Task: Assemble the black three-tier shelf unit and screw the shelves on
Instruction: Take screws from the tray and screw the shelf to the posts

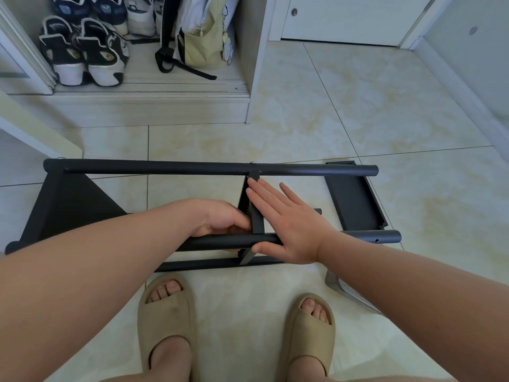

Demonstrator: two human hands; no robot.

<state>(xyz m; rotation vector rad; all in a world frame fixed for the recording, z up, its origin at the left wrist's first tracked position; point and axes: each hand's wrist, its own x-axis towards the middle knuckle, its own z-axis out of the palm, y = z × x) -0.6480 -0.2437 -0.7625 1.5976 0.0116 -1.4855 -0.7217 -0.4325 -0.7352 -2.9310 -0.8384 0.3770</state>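
Observation:
The black shelf unit lies on its side on the tiled floor, its far pole [192,168] running left to right. One shelf [68,205] is fixed at the left end. A middle shelf [256,216] stands edge-on between the poles. My left hand [223,221] grips the near pole [225,241] just left of that shelf. Pressed flat against the middle shelf's right face is my right hand [289,219], its fingers straight and its thumb on the near pole. A third shelf [355,197] lies loose on the floor at the right.
A wardrobe base [137,106] with shoes [82,53] and a yellow bag [203,40] stands behind the unit. A shiny metal part [347,290] lies under my right forearm. My feet in tan slippers [168,321] are close to the near pole.

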